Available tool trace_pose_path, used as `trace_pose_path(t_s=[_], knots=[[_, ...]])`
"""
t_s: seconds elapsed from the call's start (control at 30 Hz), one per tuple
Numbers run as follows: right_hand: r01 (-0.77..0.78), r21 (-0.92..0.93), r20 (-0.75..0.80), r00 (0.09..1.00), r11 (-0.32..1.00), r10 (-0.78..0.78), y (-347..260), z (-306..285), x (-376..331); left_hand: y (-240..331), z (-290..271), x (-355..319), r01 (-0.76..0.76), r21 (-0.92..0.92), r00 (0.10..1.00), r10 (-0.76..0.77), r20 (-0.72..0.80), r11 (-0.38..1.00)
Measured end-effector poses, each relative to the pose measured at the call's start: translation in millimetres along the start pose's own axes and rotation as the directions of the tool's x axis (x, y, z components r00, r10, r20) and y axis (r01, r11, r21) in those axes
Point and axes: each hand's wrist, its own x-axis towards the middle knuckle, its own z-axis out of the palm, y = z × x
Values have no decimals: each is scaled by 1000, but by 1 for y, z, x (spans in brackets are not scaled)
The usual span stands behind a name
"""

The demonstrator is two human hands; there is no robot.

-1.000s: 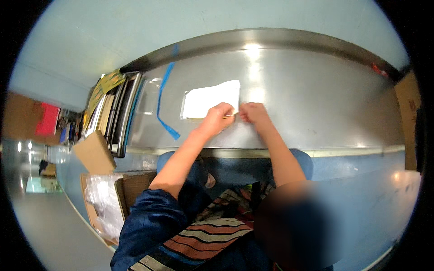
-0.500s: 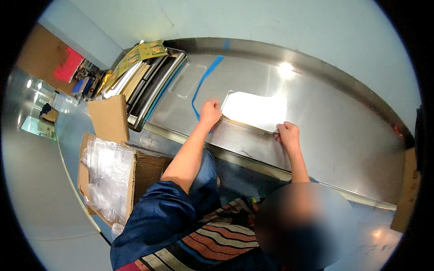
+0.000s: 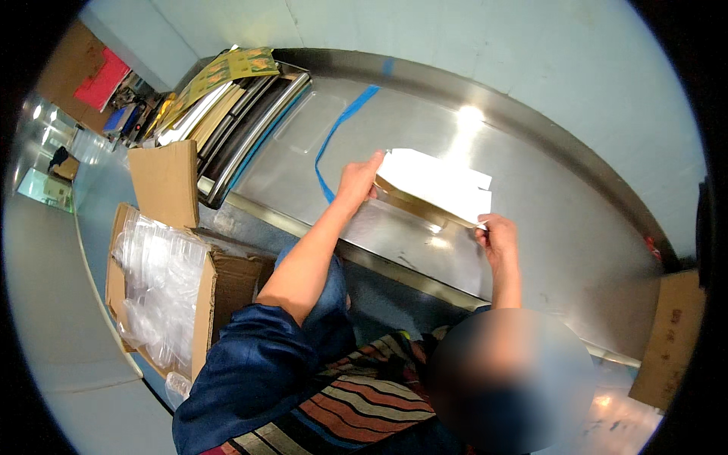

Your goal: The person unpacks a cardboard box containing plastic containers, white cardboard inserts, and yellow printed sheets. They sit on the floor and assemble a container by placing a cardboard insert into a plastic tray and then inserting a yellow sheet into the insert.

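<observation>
A white paperboard piece (image 3: 432,178), perhaps a folding carton, lies over the steel worktop (image 3: 569,220). Its near side panel (image 3: 413,202) stands up and looks golden-brown, and a notched flap shows at the right end. My left hand (image 3: 359,184) grips the left corner, thumb and fingers closed on it. At the near right corner, my right hand (image 3: 498,236) pinches the board between thumb and curled fingers. Some of the fingertips are hidden behind my hands.
Blue tape (image 3: 331,140) runs across the worktop left of the board. Farther left stand frames and stacked sheets (image 3: 235,121). An open carton (image 3: 203,315) holding clear plastic containers (image 3: 163,280) sits below left. Another cardboard box (image 3: 667,341) stands at right.
My left hand has closed on the board's left corner. The near panel now stands taller, and the right end has bent into a notched flap. The view has shifted slightly.
</observation>
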Motion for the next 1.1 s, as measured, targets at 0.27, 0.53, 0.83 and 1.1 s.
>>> trace_pose_path(t_s=[0.27,0.53,0.83,1.1], knots=[[404,-468,-31,881,786,-471,21,30,1,-21,13,-2,-450,685,814,579,51,572],[379,-828,100,825,413,-556,21,62,7,-27,0,17,-420,700,831,554,42,577],[223,-974,205,791,-40,-576,28,80,8,-24,-14,22,-405,451,909,402,109,795],[225,-959,273,901,-175,-338,16,83,1,-3,-37,-7,-588,439,801,412,435,679]])
